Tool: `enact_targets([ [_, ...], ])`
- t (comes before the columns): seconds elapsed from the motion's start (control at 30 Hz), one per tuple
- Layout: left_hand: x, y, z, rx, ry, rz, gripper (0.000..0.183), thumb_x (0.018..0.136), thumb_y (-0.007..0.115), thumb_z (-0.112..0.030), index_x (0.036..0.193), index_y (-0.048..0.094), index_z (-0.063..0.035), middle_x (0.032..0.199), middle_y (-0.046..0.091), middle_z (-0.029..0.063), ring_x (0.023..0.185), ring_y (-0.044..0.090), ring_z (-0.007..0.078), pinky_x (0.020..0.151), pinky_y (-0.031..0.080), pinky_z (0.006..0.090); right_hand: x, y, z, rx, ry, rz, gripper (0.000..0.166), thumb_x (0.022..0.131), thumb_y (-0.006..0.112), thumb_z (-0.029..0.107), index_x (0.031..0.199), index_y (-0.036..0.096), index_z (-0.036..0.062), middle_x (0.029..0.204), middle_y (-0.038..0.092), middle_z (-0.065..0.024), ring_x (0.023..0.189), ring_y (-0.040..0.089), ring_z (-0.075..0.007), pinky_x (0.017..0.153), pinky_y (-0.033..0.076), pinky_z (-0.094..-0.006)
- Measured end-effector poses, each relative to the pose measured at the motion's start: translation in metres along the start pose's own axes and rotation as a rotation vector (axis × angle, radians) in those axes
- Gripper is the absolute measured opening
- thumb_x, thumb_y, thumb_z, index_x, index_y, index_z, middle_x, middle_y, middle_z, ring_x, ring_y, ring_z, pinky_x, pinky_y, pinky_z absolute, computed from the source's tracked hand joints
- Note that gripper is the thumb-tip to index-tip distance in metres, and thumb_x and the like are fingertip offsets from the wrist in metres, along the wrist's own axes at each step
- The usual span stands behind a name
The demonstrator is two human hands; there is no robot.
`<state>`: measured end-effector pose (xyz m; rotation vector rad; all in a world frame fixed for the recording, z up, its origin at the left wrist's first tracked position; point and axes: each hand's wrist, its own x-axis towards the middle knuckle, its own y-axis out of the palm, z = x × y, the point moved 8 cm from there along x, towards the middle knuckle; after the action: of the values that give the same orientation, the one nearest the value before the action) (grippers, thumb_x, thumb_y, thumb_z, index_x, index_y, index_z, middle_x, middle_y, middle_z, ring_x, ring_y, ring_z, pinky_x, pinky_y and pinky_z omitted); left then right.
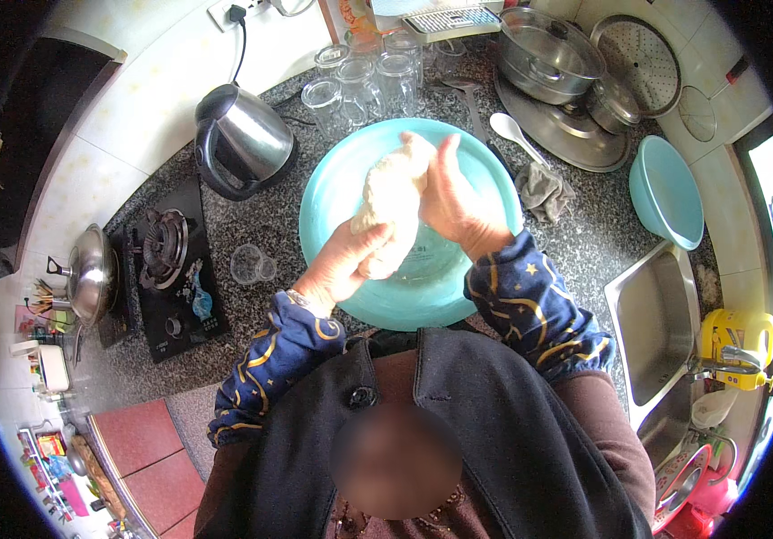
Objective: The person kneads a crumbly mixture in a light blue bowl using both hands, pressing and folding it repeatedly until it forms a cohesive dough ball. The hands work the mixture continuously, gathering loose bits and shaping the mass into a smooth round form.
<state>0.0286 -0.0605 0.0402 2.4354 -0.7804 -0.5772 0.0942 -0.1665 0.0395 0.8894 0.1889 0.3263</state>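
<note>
A long lump of pale dough [393, 192] is held up over a wide turquoise plastic basin [413, 303] on the speckled granite counter. My left hand [346, 259] grips the dough's lower end, thumb on top. Against its upper right side lies my right hand [457, 195], thumb raised and palm turned to the dough; its fingers are partly hidden, so their hold cannot be made out. Navy patterned oversleeves cover both forearms.
An electric kettle [245, 141] and glass mugs [359, 84] stand behind to the left. A gas hob [174, 283] lies left. Rightward are a white spoon [518, 138], a grey cloth [545, 192], steel pots [548, 60], a smaller turquoise basin [666, 192] and a sink [653, 323].
</note>
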Motion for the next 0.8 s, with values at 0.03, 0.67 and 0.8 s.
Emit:
enact_targets([
  [0.03,-0.001,0.002,-0.003,-0.071,-0.002,0.058,0.055,0.081,0.076,-0.037,0.117,0.052,-0.0041,0.089,0.058,0.0004,0.07,0.054,0.0085,0.057,0.044,0.0232,-0.002,0.001,-0.001,0.073,0.026,0.056,0.072,0.09,0.048,0.058,0.139,0.035,0.0075,0.135,0.043,-0.0156,0.127,0.038,-0.0276,0.106,0.031,-0.0437],
  [0.67,0.006,-0.001,-0.001,0.664,0.268,-0.376,0.081,0.081,0.077,-0.028,0.142,0.027,-0.0068,0.129,0.047,0.0084,0.112,0.052,0.0162,0.081,0.053,0.0299,-0.005,-0.007,-0.027,0.062,0.066,-0.174,0.042,0.091,0.06,0.034,0.118,0.053,0.0026,0.107,0.06,-0.0126,0.098,0.06,-0.0244,0.088,0.05,-0.0378],
  [0.8,0.009,-0.009,0.012,0.708,0.298,-0.386,0.06,0.082,0.076,-0.022,0.129,0.044,-0.0015,0.113,0.056,0.0051,0.099,0.057,0.0127,0.079,0.05,0.0267,-0.003,-0.015,-0.022,-0.089,-0.085,-0.285,0.043,0.091,0.059,0.033,0.121,0.053,0.0036,0.109,0.058,-0.009,0.1,0.056,-0.02,0.089,0.047,-0.0345],
])
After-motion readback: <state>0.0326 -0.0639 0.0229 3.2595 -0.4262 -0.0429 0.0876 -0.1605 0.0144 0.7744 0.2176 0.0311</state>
